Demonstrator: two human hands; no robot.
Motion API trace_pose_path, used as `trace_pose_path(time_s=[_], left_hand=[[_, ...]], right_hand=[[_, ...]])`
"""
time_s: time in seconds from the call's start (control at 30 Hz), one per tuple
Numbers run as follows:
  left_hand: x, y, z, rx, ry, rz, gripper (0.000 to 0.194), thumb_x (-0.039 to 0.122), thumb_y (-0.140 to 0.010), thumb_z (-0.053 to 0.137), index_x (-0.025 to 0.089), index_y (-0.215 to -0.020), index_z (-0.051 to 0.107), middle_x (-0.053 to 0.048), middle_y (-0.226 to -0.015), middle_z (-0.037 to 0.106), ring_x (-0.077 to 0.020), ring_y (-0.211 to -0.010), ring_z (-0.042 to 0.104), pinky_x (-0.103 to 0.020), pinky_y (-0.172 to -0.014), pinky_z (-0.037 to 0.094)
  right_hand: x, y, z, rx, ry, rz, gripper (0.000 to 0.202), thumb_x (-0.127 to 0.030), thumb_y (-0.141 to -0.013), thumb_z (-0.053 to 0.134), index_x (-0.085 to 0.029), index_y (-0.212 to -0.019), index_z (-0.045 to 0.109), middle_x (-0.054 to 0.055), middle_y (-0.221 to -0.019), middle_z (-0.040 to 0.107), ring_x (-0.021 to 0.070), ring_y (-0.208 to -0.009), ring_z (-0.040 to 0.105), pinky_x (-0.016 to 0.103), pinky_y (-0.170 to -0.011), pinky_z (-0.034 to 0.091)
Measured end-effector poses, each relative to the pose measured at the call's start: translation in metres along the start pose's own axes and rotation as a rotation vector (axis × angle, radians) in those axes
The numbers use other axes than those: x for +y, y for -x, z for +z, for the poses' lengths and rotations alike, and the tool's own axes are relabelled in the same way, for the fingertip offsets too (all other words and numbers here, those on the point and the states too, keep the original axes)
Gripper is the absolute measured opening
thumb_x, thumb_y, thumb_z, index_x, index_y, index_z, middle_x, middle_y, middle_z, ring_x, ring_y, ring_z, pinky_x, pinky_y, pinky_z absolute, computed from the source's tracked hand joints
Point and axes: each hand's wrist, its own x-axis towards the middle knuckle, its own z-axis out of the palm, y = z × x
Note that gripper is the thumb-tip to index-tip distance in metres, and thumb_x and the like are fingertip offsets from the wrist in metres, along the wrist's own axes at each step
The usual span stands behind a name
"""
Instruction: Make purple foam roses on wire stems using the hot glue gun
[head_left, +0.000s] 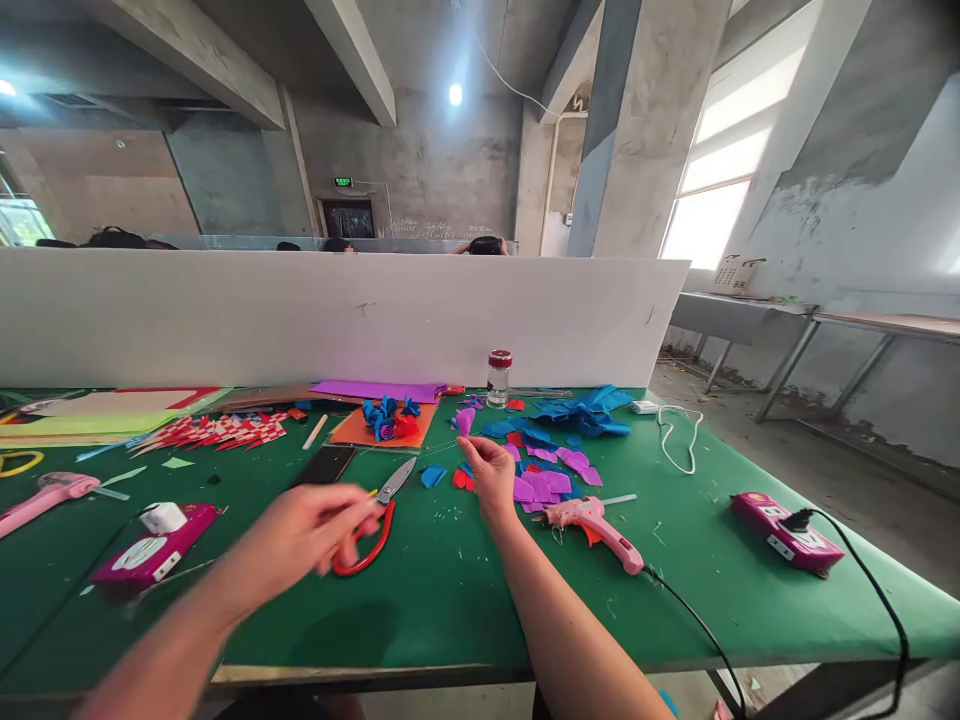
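Observation:
My right hand (489, 478) is raised over the middle of the table, with thumb and finger pinched on a small purple paper piece (465, 421). A thin pale strand runs leftward from near its fingertips. My left hand (319, 535) is smeared by motion, its fingers partly curled; whether they hold anything I cannot make out. Just beyond it lie red-handled scissors (386, 520), partly covered by its fingers. Loose purple paper pieces (541, 487) lie right of my right hand, beside a pink glue gun (596, 525). Blue and red paper flowers (391, 418) rest on an orange sheet.
A red-lidded glass jar (499, 380) stands before the white partition (337, 315). Blue paper (589, 412) lies to its right. Magenta power strips (787, 535) sit on both sides, with a black cord at right. A dark phone (326, 465) and another pink glue gun (52, 498) lie left.

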Motion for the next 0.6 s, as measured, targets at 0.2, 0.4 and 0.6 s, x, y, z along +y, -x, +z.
trace_pose_path(time_s=[0.2, 0.4, 0.6], left_hand=[[0.053, -0.119, 0.113, -0.227, 0.468, -0.090, 0.014, 0.027, -0.071, 0.061, 0.016, -0.079, 0.059, -0.004, -0.079, 0.071, -0.0078, -0.037, 0.050, -0.017, -0.031, 0.028], [0.020, -0.108, 0.131, -0.352, 0.847, -0.025, 0.026, 0.021, -0.072, 0.065, 0.019, -0.093, 0.051, -0.001, -0.078, 0.071, -0.0159, -0.059, 0.066, -0.027, -0.056, 0.052], [0.009, -0.120, 0.130, -0.239, 0.810, -0.037, 0.031, 0.034, -0.073, 0.071, 0.017, -0.096, 0.058, -0.001, -0.068, 0.070, -0.0175, -0.055, 0.066, -0.030, -0.057, 0.055]], right_hand=[[0.010, -0.011, -0.014, 0.094, 0.078, -0.124, 0.028, -0.045, -0.071, 0.070, -0.018, -0.075, 0.072, 0.006, -0.080, 0.069, 0.0199, -0.080, 0.061, 0.029, -0.072, 0.048], [0.022, -0.006, -0.011, -0.006, 0.082, -0.060, 0.023, -0.041, -0.071, 0.071, -0.019, -0.073, 0.074, 0.007, -0.085, 0.070, 0.0222, -0.083, 0.064, 0.032, -0.073, 0.050], [0.010, -0.003, -0.012, -0.105, 0.186, 0.009, 0.035, -0.047, -0.080, 0.059, -0.018, -0.087, 0.076, 0.005, -0.079, 0.071, 0.0201, -0.073, 0.062, 0.029, -0.064, 0.048]])
